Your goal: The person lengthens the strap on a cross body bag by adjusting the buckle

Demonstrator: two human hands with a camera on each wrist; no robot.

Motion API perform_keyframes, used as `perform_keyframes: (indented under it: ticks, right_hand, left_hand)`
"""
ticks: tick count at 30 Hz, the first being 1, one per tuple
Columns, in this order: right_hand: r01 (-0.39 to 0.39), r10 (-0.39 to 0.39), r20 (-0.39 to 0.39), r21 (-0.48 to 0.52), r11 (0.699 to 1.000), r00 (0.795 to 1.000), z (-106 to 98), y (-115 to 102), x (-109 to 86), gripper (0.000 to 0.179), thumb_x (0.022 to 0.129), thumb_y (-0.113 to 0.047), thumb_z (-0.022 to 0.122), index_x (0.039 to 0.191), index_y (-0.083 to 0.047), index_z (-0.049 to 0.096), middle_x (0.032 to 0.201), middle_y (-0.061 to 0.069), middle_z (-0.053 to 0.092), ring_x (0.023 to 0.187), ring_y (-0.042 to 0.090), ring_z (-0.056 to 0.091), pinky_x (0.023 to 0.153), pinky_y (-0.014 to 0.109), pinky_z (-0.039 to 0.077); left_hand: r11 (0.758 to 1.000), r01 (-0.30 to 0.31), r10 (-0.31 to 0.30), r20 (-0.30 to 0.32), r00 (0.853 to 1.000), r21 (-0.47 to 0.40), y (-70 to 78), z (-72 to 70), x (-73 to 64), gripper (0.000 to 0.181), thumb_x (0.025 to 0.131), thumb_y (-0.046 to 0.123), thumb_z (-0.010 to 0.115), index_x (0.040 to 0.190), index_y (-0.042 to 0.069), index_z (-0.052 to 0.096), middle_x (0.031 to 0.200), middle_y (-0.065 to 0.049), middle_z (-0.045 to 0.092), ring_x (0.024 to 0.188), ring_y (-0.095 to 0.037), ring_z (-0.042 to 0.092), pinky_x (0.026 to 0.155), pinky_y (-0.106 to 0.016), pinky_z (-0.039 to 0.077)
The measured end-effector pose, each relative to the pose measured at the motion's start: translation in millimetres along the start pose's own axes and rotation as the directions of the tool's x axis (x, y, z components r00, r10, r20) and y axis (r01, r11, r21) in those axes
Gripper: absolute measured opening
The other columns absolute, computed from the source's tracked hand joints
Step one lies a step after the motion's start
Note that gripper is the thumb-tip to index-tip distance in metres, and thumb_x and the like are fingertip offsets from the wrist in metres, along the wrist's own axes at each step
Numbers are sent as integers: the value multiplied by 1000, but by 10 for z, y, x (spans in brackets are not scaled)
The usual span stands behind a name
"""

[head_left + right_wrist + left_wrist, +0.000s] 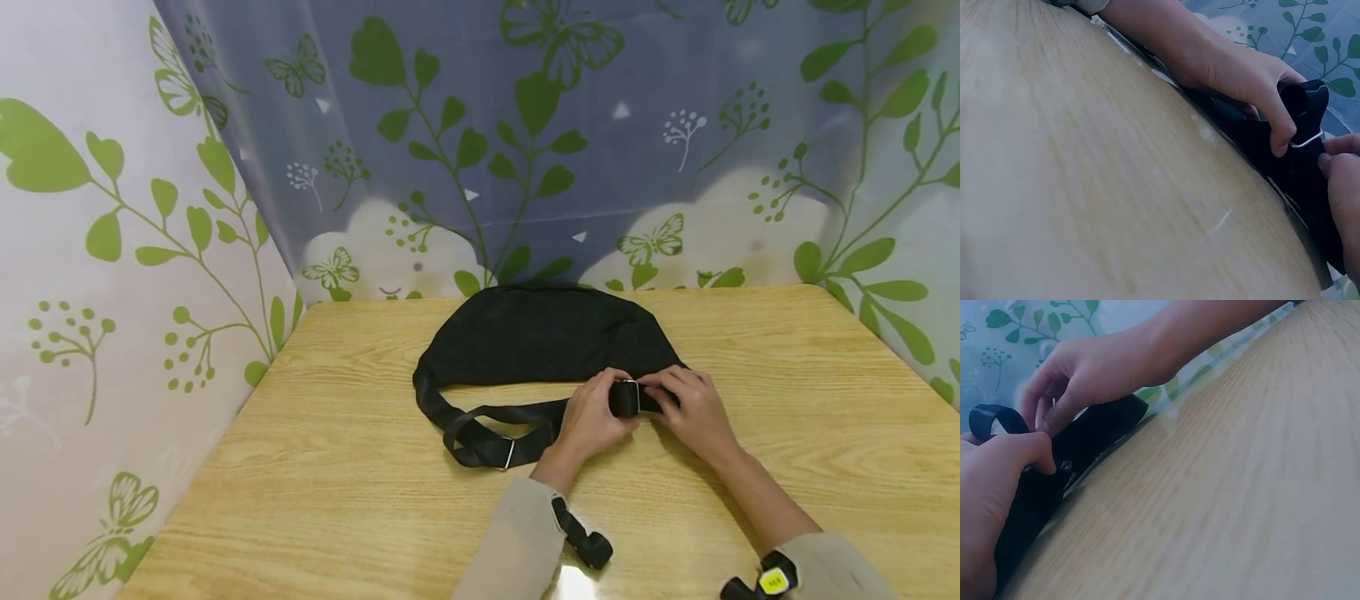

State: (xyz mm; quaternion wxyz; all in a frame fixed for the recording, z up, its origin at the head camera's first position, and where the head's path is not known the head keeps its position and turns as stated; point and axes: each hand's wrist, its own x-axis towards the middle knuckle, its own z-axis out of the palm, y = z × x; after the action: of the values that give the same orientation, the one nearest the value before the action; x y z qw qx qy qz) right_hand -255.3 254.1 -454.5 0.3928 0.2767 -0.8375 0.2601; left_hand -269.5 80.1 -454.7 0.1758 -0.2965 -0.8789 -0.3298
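A black fabric waist bag lies at the back of the wooden table, its black strap looping toward the front. My left hand grips the strap between thumb and fingers, where a small loop of webbing stands up beside a silver metal ring. Just right of that ring, my right hand pinches the strap end by the bag's right corner. Farther left on the strap, a silver slider rests on the table. Fingers partly hide the webbing at the ring.
The light wooden table meets a blue curtain printed with green leaves right behind the bag. A pale leaf-printed wall covering runs along the left edge. Black straps with small devices sit at both wrists.
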Motion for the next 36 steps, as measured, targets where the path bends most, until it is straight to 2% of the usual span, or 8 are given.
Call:
perform_keyframes:
  ticks: [8,11,15,18,22,28,32,36]
  right_hand:
    - [-108,102,-48,-122,987,994,-1,2,-20,18,69,5,74,83,-4,69,78,7,61,74,28,58,73,45,35]
    - [-149,142,-60,-137,979,988,-7,12,-25,16,71,5,73,83,-4,69,77,8,61,73,28,57,73,45,34]
    - [-214,202,-93,-147,966,975,-24,29,-23,14,72,5,72,82,-4,69,76,10,61,73,30,57,73,46,34]
    - [-236,224,-92,-151,960,970,-33,36,-26,13,73,5,72,83,-4,69,77,10,61,74,31,56,73,47,33]
    - [-197,189,-65,-158,967,980,-39,31,-34,15,73,5,71,85,-4,69,77,10,60,75,32,55,74,48,33]
    - [-46,41,-53,-82,996,998,-21,22,-25,23,72,2,68,94,-4,69,90,11,63,85,31,56,81,47,34]
    - [65,-65,11,15,998,998,-1,19,-21,21,84,-11,62,102,0,66,98,12,64,90,29,57,89,44,33]
    - [84,-87,49,52,995,995,17,16,-29,24,90,-17,58,102,2,65,96,13,65,90,28,58,93,44,33]
  left_hand:
    - [1000,28,-28,-32,999,7,10,-9,-5,50,68,24,80,110,19,54,97,6,57,79,-7,53,70,-18,40]
    - [1000,28,-27,-59,998,12,8,-12,-6,50,68,24,80,110,18,54,98,6,57,80,-7,52,70,-18,39]
    - [999,46,-49,-101,994,-28,9,-15,-4,50,68,23,80,110,18,54,98,6,57,81,-9,53,70,-19,39]
    - [997,56,-62,-104,993,-53,10,-16,-1,50,68,22,80,111,17,53,99,6,57,82,-11,53,70,-20,40]
    - [997,59,-62,-61,996,-48,8,-14,-1,49,69,22,79,111,18,52,99,5,57,82,-9,53,71,-19,40]
    - [998,28,-27,11,1000,-61,4,-13,-3,48,71,21,77,112,19,53,101,6,56,84,-7,52,74,-18,40]
    - [996,11,-5,59,998,-89,11,-25,-2,50,72,20,76,116,19,53,106,6,56,89,-7,52,77,-18,39]
    - [996,3,4,77,997,-91,14,-35,-11,51,72,20,76,118,20,53,108,6,56,91,-7,52,78,-19,40]
